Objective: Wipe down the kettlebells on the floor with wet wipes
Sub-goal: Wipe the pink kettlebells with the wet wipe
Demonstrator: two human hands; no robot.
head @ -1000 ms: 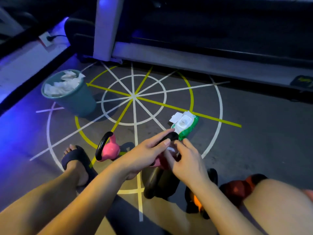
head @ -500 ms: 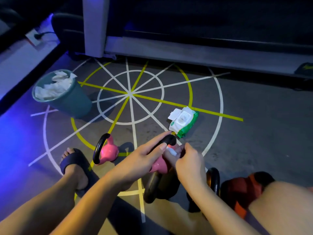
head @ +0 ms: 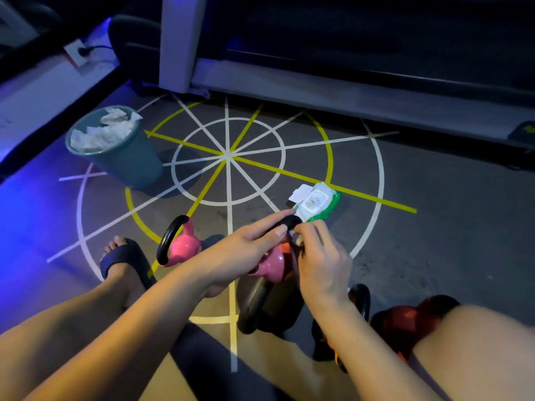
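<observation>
A pink kettlebell (head: 272,264) with a black handle sits on the floor between my hands. My left hand (head: 246,250) lies over its handle with straight fingers. My right hand (head: 318,256) pinches a small white wipe (head: 293,235) against the handle's right side. A second pink kettlebell (head: 182,247) stands to the left. A dark kettlebell (head: 266,308) lies just below my hands, and a red one (head: 405,322) is at the lower right. The green wet wipe pack (head: 317,205) lies open beyond my fingertips.
A teal bin (head: 127,160) full of used wipes stands at the left. A treadmill base (head: 347,91) runs across the back. My sandalled foot (head: 121,259) rests at the left, my knee (head: 477,357) at the lower right. Taped lines mark the floor.
The view has shifted a little. My right hand has slid up along the kettlebell handle with the wipe. My left hand stays on the handle.
</observation>
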